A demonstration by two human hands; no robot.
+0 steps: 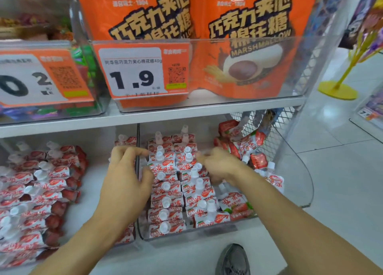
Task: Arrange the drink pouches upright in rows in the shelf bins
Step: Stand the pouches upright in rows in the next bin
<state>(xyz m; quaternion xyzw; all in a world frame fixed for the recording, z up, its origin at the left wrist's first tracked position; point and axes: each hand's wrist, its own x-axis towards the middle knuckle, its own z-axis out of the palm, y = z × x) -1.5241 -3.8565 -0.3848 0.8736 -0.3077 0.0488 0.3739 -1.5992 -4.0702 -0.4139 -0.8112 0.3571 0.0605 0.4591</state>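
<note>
Two rows of drink pouches point(176, 183) are stood upright, caps up, in the clear right-hand bin point(298, 171) on the lower shelf; loose pouches point(244, 144) are heaped at its far right. A neighbouring bin point(41, 192) at left is filled with leaning rows. The left hand point(126, 177) is spread, fingers relaxed, against the left row. The right hand point(219, 165) is blurred; its grip cannot be told. Pouches are judged soft, light and slippery, best pinched below the stiff cap.

Two hands over a clear bin point(207, 232), left hand point(126, 179) and blurry right hand point(219, 165) touching red and white pouches point(165, 202) standing in two rows, more pouches point(246, 144) piled far right, orange bags point(244, 47) on the shelf above
</note>
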